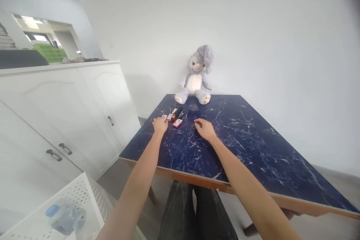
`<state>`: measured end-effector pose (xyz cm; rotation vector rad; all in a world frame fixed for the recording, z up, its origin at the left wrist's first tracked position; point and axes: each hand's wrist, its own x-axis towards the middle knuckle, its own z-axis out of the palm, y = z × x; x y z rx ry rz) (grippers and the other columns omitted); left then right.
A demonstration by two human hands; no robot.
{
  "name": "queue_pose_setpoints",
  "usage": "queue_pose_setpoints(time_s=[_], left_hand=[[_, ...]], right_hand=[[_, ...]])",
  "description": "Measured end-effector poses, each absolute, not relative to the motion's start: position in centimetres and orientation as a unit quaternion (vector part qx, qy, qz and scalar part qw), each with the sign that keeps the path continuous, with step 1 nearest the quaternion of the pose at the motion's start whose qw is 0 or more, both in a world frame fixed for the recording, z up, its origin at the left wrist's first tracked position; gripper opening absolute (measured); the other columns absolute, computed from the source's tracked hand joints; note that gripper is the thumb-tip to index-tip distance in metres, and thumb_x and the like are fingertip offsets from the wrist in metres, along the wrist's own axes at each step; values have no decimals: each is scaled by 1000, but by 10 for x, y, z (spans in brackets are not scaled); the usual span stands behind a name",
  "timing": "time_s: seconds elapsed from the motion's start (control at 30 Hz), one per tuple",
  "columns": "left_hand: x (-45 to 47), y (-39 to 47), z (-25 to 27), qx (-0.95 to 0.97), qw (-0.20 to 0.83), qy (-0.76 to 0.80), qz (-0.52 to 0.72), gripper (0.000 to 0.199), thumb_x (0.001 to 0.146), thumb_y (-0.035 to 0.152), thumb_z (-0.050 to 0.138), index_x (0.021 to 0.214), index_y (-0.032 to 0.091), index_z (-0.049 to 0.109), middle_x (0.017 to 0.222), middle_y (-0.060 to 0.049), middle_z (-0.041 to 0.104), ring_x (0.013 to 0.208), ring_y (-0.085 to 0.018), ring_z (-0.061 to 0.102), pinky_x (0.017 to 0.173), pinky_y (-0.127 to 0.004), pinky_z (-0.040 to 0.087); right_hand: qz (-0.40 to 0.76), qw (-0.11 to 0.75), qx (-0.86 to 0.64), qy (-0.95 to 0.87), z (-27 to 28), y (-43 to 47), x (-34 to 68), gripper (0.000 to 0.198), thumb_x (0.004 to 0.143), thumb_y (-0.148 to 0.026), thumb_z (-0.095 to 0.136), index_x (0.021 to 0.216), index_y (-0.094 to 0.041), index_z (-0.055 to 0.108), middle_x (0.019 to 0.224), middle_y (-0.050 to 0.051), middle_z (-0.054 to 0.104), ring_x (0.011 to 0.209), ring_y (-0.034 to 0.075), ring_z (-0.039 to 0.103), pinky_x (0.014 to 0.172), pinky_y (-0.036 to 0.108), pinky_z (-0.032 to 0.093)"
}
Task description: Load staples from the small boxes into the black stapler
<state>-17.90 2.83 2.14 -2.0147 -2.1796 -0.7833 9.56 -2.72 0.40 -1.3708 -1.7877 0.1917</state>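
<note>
My left hand [160,124] is at the left side of the blue marbled table, its fingers closed at a small red-and-white box [164,117] that they partly hide. Just right of it lie another red-and-white box [169,117] and a black stapler [177,114] with an orange patch. Nearer to me, a third red-and-white box [177,123] lies flat on the tabletop. My right hand [206,129] rests on the table to the right of these things, fingers loosely curved and apart, with nothing seen in them.
A grey plush toy [195,77] sits at the table's [253,146] far edge against the wall. White cabinets [70,108] stand on the left. Below them, a white perforated basket [92,195] holds a clear plastic bottle [66,217] with a blue cap.
</note>
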Motion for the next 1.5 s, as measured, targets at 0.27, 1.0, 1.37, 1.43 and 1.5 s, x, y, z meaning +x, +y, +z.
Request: queue_pose_setpoints(time_s=[0.27,1.0,1.37,1.43,1.5], left_hand=[[-180,9,23,-622,85,-658,-417,34,92,31,52,122,18,62,111,-13,69,108,-28,61,99,-41,44],[-168,-13,30,-760,128,-547,-327,33,86,6,48,90,25,74,111,-8,67,104,-25,58,95,-40,45],[-177,-8,20,-644,100,-688,-320,47,76,7,54,116,27,69,125,-12,64,116,-35,52,94,-52,42],[-178,-8,19,-671,74,-676,-294,43,80,8,52,114,26,70,117,-12,68,109,-33,57,91,-49,45],[-177,-9,20,-707,58,-646,-282,38,83,9,50,110,25,72,107,-10,72,101,-29,62,88,-42,47]], right_hand=[[105,446,-559,-691,6,-30,94,48,89,-23,55,137,-22,51,113,5,70,81,15,67,84,30,53],[74,467,-542,-695,20,-49,78,68,92,-22,48,155,-21,23,131,12,58,72,15,64,88,36,53],[78,458,-556,-689,19,-45,86,63,91,-22,50,152,-20,33,126,10,63,72,14,64,88,34,52],[78,434,-558,-703,20,-44,87,59,91,-21,51,149,-20,39,121,9,67,75,15,65,88,32,51],[86,395,-550,-731,19,-44,86,52,90,-20,53,142,-20,48,109,6,72,85,18,68,89,30,50]])
